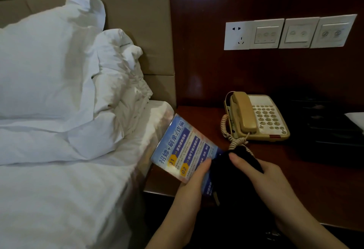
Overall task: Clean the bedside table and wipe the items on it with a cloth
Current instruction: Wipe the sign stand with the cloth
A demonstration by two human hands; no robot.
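Observation:
My left hand [194, 179] holds a blue printed sign card [182, 148] by its lower edge, thumb on its face, tilted above the left end of the dark wooden bedside table [315, 185]. My right hand [262, 176] grips a dark cloth [232, 174] bunched against the card's right part. A beige corded telephone [258, 116] sits further back on the table, its coiled cord trailing toward the cloth.
A bed with white sheets and pillows [59, 91] borders the table on the left. A black tray [331, 130] with something white stands at the right. Wall sockets and switches [289, 33] are mounted on the wood panel above.

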